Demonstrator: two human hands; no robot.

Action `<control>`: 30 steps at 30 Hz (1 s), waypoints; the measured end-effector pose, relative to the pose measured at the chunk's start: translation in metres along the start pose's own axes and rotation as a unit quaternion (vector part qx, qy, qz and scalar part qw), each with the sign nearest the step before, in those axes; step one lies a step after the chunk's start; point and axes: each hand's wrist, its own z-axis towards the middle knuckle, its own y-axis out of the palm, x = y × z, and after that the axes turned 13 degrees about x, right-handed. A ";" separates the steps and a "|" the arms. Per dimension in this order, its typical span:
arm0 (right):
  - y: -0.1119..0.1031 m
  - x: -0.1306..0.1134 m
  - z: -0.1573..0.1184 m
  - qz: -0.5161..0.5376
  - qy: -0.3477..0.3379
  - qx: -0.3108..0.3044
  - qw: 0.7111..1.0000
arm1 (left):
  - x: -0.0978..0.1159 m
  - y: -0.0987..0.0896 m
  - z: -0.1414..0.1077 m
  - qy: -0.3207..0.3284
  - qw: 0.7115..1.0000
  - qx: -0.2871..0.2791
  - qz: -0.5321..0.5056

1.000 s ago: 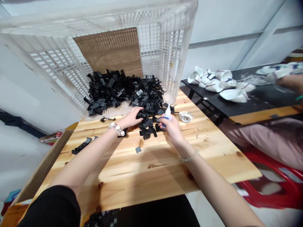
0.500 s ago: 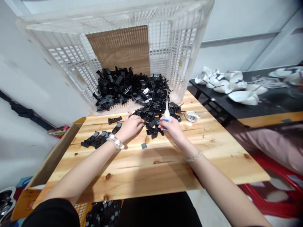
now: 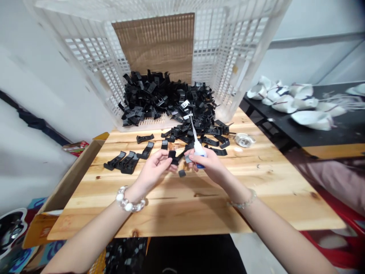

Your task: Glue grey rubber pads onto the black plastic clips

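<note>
Black plastic clip (image 3: 172, 155) pinched in the fingertips of the left hand (image 3: 152, 171), just beside a white glue bottle (image 3: 197, 150) clenched, nozzle tilted up and away, in the right hand (image 3: 208, 166). Both above a pine counter (image 3: 199, 213), with loose black clips (image 3: 145, 150) lying around and a heap (image 3: 168, 99) spilling from a tipped white plastic crate (image 3: 94, 62).

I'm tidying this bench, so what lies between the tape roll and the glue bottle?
In the head view, black plastic clips lie on the wooden tabletop between the tape roll and the glue bottle.
</note>
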 end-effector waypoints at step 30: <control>0.013 0.006 -0.008 0.105 0.093 -0.013 0.990 | -0.016 0.008 -0.013 -0.031 0.994 -0.104 -0.022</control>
